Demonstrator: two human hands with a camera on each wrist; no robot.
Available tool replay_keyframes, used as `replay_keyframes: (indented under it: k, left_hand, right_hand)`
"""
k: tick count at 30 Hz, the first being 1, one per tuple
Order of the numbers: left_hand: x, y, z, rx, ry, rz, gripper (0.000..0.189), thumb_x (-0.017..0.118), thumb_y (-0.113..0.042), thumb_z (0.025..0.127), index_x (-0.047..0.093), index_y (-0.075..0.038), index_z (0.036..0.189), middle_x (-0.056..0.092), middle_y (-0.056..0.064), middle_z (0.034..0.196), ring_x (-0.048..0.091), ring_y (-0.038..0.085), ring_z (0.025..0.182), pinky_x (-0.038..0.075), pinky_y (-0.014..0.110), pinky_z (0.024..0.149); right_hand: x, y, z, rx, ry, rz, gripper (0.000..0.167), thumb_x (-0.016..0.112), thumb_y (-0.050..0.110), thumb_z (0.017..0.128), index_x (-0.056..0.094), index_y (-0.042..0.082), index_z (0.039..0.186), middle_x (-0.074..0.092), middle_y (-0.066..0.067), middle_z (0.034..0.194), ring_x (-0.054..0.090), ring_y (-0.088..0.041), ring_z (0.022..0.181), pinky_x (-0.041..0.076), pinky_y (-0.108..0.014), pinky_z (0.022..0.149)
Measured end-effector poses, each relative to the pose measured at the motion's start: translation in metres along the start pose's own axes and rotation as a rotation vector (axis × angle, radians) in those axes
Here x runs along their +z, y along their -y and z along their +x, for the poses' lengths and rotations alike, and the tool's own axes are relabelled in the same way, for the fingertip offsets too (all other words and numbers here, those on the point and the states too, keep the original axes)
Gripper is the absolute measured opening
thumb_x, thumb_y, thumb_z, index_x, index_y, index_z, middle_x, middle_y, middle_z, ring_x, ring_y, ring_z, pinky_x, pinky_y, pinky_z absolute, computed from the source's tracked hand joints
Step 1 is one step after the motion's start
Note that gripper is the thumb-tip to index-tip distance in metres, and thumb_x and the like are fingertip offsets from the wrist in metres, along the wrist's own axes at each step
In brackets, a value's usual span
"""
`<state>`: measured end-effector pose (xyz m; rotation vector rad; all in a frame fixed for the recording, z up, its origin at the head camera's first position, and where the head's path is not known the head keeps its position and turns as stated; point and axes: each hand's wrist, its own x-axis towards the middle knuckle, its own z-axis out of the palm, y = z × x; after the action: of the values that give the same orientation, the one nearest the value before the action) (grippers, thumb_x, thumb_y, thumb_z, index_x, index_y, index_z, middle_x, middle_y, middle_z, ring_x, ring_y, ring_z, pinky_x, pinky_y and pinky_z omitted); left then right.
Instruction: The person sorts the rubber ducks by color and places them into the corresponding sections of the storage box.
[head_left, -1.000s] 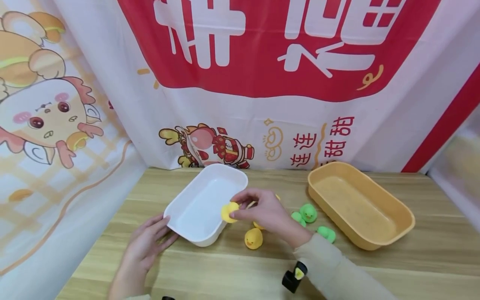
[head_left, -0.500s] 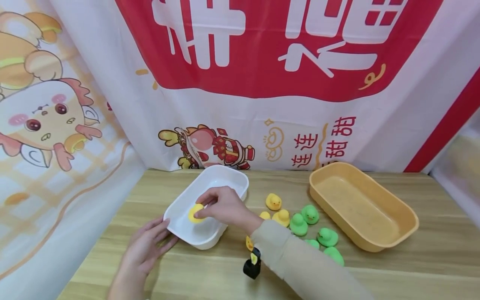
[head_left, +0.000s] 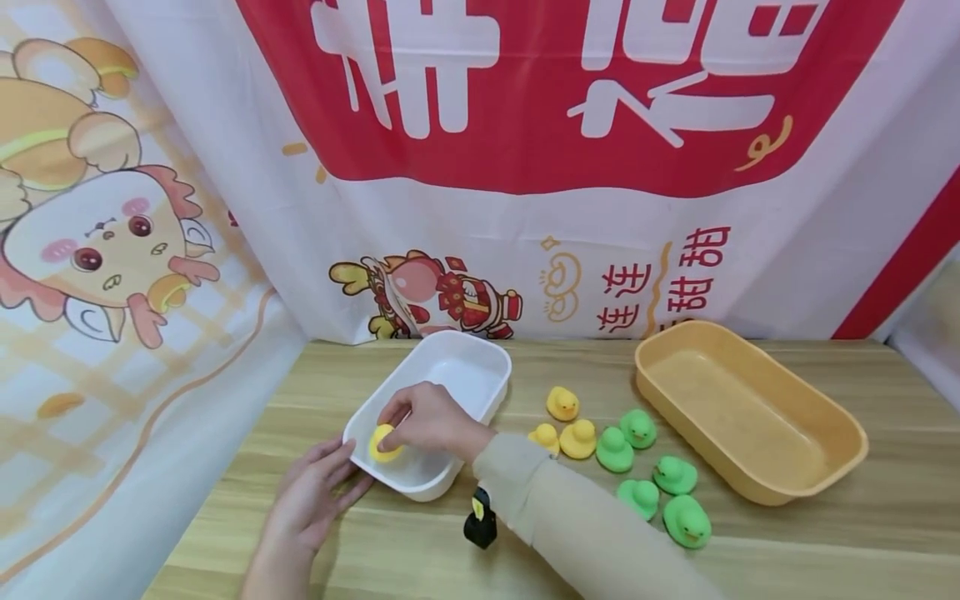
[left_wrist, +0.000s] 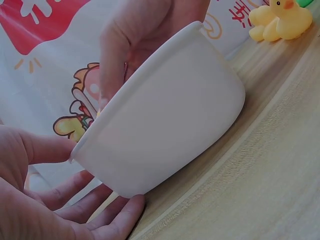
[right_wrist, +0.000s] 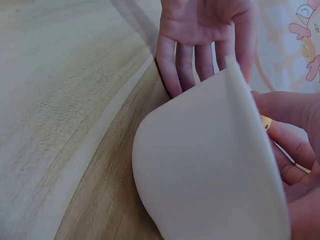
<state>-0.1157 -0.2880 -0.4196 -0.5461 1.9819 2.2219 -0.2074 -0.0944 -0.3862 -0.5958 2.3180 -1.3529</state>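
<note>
My right hand (head_left: 429, 419) pinches a yellow toy duck (head_left: 384, 447) inside the white tub (head_left: 468, 379), near its left end. Whether the duck touches the tub's floor, I cannot tell. Only a sliver of yellow duck (right_wrist: 267, 122) shows beyond the rim in the right wrist view. At the tub's near left corner is my left hand (head_left: 311, 492). In the left wrist view its thumb (left_wrist: 47, 147) touches the rim while the fairly straight fingers (left_wrist: 117, 220) rest against the lower outer wall.
Right of the white tub, several yellow toy ducks (head_left: 578, 438) sit on the wooden table (head_left: 420, 554). Several green toy ducks (head_left: 687, 522) lie beside them. An orange tub (head_left: 738, 417) stands farther right. A printed cloth (head_left: 525, 217) hangs behind.
My right hand has carried the yellow duck left over the rim and lower into the white tub. The left hand has stayed at the tub's corner.
</note>
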Motion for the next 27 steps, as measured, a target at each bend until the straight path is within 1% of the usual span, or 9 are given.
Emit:
replay_keyframes:
  k: [5, 9, 15, 18, 27]
  left_hand:
    - [0.001, 0.000, 0.001, 0.003, -0.002, -0.002, 0.065, 0.058, -0.023, 0.111, 0.028, 0.004, 0.162, 0.061, 0.006, 0.146, 0.068, 0.003, 0.116, 0.059, 0.039, 0.109]
    - [0.001, 0.001, 0.001, -0.002, -0.007, 0.002, 0.065, 0.059, -0.023, 0.111, 0.030, 0.003, 0.162, 0.060, 0.007, 0.148, 0.067, 0.006, 0.118, 0.059, 0.041, 0.111]
    - [0.002, 0.000, 0.000, -0.008, -0.016, -0.002, 0.065, 0.060, -0.024, 0.111, 0.030, 0.001, 0.163, 0.054, 0.011, 0.155, 0.066, 0.009, 0.122, 0.057, 0.043, 0.113]
    - [0.002, -0.001, 0.000, -0.009, -0.019, -0.005, 0.065, 0.060, -0.024, 0.111, 0.030, 0.002, 0.163, 0.054, 0.013, 0.156, 0.066, 0.009, 0.122, 0.057, 0.043, 0.113]
    - [0.001, 0.000, 0.001, -0.013, -0.013, -0.005, 0.064, 0.060, -0.024, 0.111, 0.031, 0.001, 0.162, 0.053, 0.013, 0.156, 0.065, 0.010, 0.123, 0.056, 0.044, 0.114]
  right_hand:
    - [0.006, -0.002, 0.007, 0.024, 0.009, -0.008, 0.023, 0.091, 0.014, 0.083, 0.080, 0.014, 0.104, 0.075, 0.005, 0.096, 0.064, -0.008, 0.089, 0.056, -0.022, 0.084]
    - [0.011, -0.001, 0.012, 0.036, 0.019, -0.025, 0.023, 0.091, 0.011, 0.083, 0.080, 0.012, 0.103, 0.075, 0.004, 0.094, 0.064, -0.007, 0.086, 0.056, -0.021, 0.082]
    - [0.013, 0.000, 0.013, 0.043, 0.027, -0.057, 0.024, 0.092, 0.010, 0.082, 0.080, 0.013, 0.102, 0.075, 0.004, 0.093, 0.064, -0.007, 0.085, 0.055, -0.020, 0.080]
    - [0.014, -0.001, 0.013, 0.048, 0.031, -0.065, 0.024, 0.091, 0.009, 0.082, 0.080, 0.013, 0.103, 0.074, 0.004, 0.094, 0.064, -0.008, 0.085, 0.056, -0.021, 0.080]
    - [0.012, -0.001, 0.013, 0.061, 0.049, -0.038, 0.023, 0.091, 0.009, 0.083, 0.080, 0.013, 0.102, 0.073, 0.005, 0.093, 0.064, -0.009, 0.084, 0.056, -0.021, 0.074]
